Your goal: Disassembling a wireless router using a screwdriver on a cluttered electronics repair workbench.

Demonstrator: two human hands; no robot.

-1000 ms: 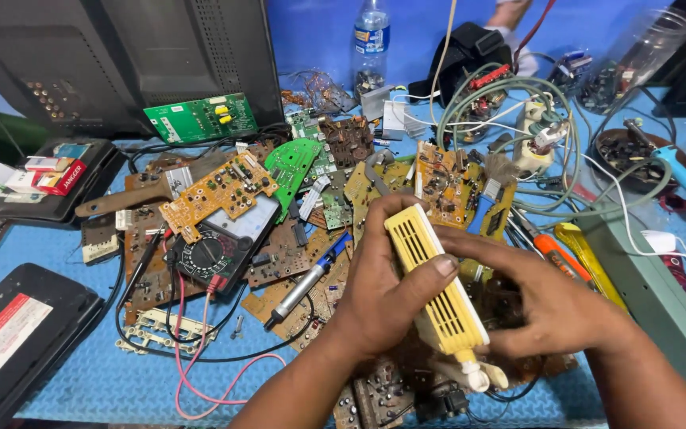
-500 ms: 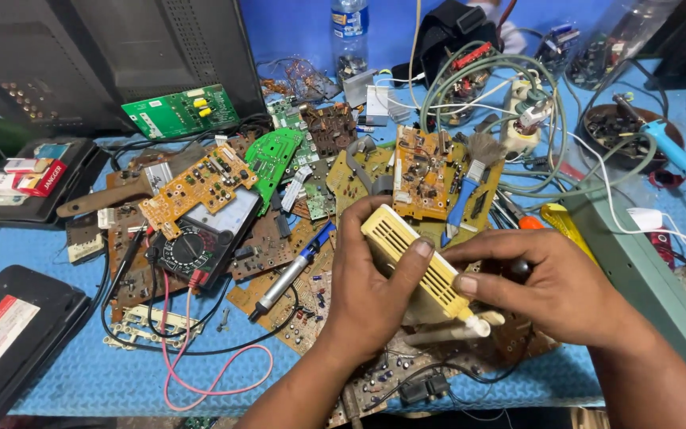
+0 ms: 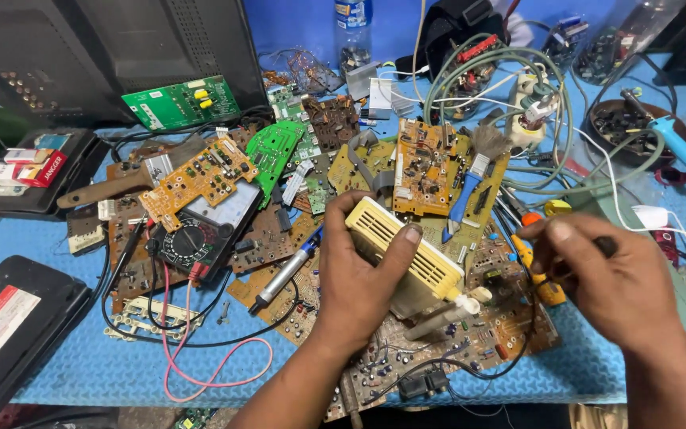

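Note:
My left hand (image 3: pixel 363 278) grips a cream ribbed plastic adapter box (image 3: pixel 406 250), thumb on its top, tilted over a pile of circuit boards. A black cord (image 3: pixel 518 349) runs from the box's lower end and loops toward my right hand (image 3: pixel 601 278). The right hand is off the box, to its right, with fingers pinched on a thin dark piece, seemingly the cord's end. Under both hands lies a large brown circuit board (image 3: pixel 470 342).
Many circuit boards cover the blue mat (image 3: pixel 81 357): an orange one (image 3: pixel 196 179), green ones (image 3: pixel 180 103). A multimeter (image 3: pixel 196 234) with red and black leads lies left, a paintbrush (image 3: pixel 478 171) and tangled grey cables (image 3: pixel 518 71) behind, a soldering iron (image 3: pixel 676 143) far right.
My right hand has let go of the cream box and moved right, pulling the black cord with it. The left hand keeps the box, now turned flatter.

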